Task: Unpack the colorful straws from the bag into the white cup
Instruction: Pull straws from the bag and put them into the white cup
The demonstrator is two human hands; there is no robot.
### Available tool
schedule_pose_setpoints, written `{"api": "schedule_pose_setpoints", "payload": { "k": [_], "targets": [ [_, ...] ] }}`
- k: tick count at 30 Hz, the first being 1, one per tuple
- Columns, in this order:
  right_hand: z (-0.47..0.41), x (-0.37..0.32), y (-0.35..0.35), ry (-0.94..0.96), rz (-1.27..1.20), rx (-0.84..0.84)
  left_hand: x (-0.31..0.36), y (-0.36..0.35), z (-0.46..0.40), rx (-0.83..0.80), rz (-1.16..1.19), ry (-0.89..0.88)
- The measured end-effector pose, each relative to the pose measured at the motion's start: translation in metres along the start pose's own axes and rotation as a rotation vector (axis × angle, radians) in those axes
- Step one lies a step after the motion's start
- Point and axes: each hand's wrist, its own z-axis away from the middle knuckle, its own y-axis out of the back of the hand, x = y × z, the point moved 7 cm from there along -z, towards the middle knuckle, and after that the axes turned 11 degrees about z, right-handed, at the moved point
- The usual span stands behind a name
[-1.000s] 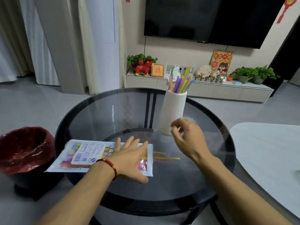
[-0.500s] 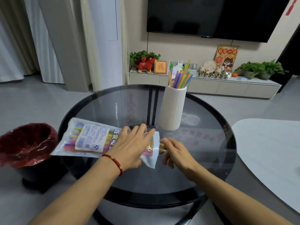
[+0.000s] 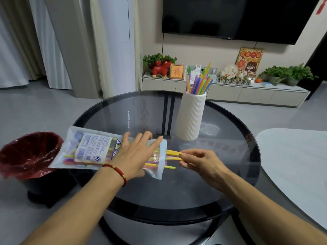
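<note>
A clear plastic straw bag (image 3: 88,149) with a printed label is held lifted above the round glass table (image 3: 230,174) by my left hand (image 3: 136,156), which grips it near its open right end. Yellow straws (image 3: 173,152) stick out of that opening, and my right hand (image 3: 200,161) pinches their tips. More coloured straws remain inside the bag. The tall ribbed white cup (image 3: 191,117) stands upright at the table's far side, with several colourful straws (image 3: 200,80) in it.
A bin lined with a red bag (image 3: 28,152) sits on the floor left of the table. A white table's edge (image 3: 292,165) lies to the right. A low TV cabinet (image 3: 230,92) with ornaments and plants runs along the far wall.
My left hand picked the bag up off the glass and tilted it. My right hand came down from beside the cup and took hold of the yellow straws at the bag's mouth.
</note>
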Motion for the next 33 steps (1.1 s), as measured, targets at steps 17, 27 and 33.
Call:
{"api": "schedule_pose_setpoints", "payload": {
  "k": [17, 27, 33],
  "targets": [
    [0.01, 0.002, 0.006, -0.102, -0.031, 0.064, 0.026, 0.011, -0.006, 0.102, 0.071, -0.064],
    [0.007, 0.0, -0.017, -0.057, -0.123, 0.013, 0.022, 0.009, -0.01, 0.107, -0.086, -0.039],
    [0.018, -0.036, 0.035, 0.12, 0.199, 0.144, -0.011, -0.024, -0.004, -0.155, 0.078, 0.118]
  ]
}}
